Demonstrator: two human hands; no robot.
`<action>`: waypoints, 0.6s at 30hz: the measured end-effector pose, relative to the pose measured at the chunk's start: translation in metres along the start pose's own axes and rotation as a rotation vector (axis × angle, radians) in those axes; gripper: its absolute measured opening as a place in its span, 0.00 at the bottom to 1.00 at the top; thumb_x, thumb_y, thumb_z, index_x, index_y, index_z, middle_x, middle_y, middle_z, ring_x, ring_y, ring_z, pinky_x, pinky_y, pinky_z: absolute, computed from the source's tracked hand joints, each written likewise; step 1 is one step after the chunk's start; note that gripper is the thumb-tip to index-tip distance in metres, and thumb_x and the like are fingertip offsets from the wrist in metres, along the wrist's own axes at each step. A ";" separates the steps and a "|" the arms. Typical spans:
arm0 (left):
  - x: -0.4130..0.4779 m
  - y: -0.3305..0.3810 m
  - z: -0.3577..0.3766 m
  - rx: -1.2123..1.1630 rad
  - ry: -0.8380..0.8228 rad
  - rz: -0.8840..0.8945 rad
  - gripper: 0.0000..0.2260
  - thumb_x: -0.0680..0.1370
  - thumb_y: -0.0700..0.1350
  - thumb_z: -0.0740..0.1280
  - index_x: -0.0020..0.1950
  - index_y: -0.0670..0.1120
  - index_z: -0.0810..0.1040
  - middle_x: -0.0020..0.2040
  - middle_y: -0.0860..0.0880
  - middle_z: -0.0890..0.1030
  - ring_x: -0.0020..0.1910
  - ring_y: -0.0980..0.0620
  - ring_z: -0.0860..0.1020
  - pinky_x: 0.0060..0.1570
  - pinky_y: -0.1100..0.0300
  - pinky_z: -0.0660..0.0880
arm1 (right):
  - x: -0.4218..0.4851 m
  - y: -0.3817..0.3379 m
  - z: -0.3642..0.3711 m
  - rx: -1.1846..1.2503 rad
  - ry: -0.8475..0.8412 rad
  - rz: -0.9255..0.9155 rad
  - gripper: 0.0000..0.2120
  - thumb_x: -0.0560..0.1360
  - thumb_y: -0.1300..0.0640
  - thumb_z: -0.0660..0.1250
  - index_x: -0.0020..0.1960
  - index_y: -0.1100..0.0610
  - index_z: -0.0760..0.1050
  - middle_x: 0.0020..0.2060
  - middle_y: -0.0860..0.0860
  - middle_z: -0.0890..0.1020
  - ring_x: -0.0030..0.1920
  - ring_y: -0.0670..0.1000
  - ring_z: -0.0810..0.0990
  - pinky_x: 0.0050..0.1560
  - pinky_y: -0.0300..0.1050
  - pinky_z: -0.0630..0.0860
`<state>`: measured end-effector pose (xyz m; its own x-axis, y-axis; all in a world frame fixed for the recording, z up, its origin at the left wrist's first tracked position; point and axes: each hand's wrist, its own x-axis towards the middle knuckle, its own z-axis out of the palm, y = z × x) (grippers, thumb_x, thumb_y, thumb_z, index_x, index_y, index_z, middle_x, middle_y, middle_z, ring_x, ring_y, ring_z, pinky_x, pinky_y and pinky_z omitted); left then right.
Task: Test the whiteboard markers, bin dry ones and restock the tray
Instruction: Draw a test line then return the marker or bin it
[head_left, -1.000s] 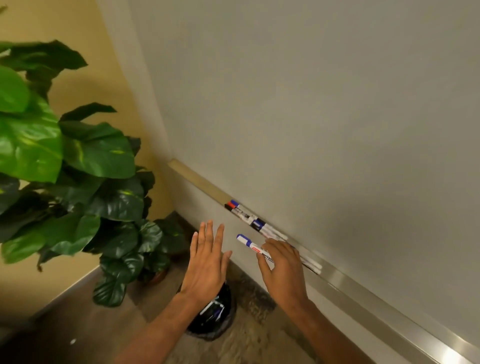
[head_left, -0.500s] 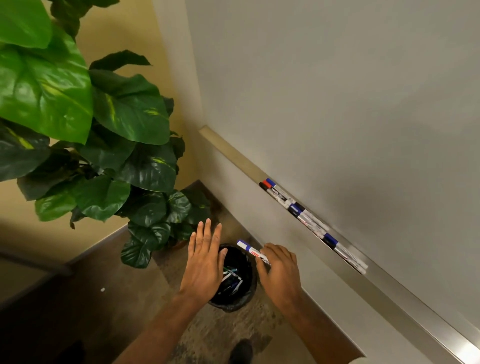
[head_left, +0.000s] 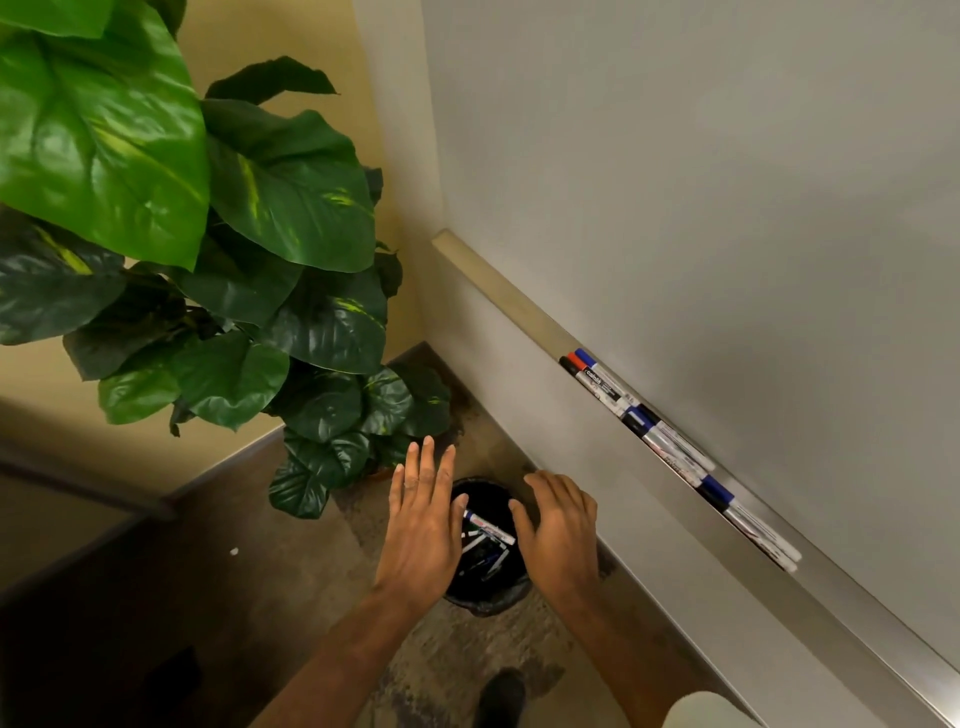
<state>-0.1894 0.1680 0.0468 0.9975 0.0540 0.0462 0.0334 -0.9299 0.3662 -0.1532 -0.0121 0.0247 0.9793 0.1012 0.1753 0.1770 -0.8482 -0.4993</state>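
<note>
A blue-capped white marker is in the mouth of the black bin, between my two hands and free of both. Several other markers lie inside the bin. My left hand hovers over the bin's left rim, fingers straight and together. Over the right rim, my right hand has relaxed fingers and holds nothing. Several markers with black, red and blue caps lie end to end in the whiteboard tray.
The whiteboard fills the right side, with its metal tray running down to the lower right. A large leafy plant stands in the corner just left of the bin. My shoe shows on the patterned floor below.
My right hand carried the blue-capped marker from the tray down over the bin and let it go; the marker now drops into the bin. The view tilted down toward the floor.
</note>
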 end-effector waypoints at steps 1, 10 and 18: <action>0.000 0.001 0.000 -0.001 -0.003 0.005 0.27 0.87 0.55 0.47 0.84 0.48 0.48 0.84 0.47 0.42 0.82 0.50 0.37 0.81 0.51 0.38 | -0.003 0.003 -0.003 0.013 0.012 0.008 0.18 0.78 0.46 0.62 0.60 0.56 0.79 0.58 0.53 0.83 0.60 0.55 0.79 0.59 0.56 0.75; 0.007 0.036 -0.005 0.004 -0.012 0.072 0.27 0.87 0.55 0.48 0.84 0.47 0.49 0.84 0.46 0.44 0.83 0.50 0.38 0.81 0.47 0.42 | -0.030 0.024 -0.049 0.093 0.145 0.038 0.19 0.79 0.45 0.61 0.60 0.56 0.80 0.59 0.51 0.82 0.62 0.52 0.77 0.60 0.55 0.75; 0.001 0.108 -0.013 -0.019 -0.021 0.202 0.29 0.86 0.59 0.48 0.84 0.48 0.46 0.84 0.47 0.40 0.82 0.51 0.36 0.81 0.48 0.40 | -0.051 0.045 -0.103 0.036 0.266 0.031 0.19 0.78 0.46 0.66 0.64 0.55 0.78 0.67 0.52 0.78 0.70 0.53 0.70 0.69 0.57 0.68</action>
<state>-0.1854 0.0718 0.0982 0.9849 -0.1407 0.1012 -0.1685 -0.9142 0.3685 -0.2050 -0.1090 0.0807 0.9248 -0.0689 0.3742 0.1555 -0.8291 -0.5370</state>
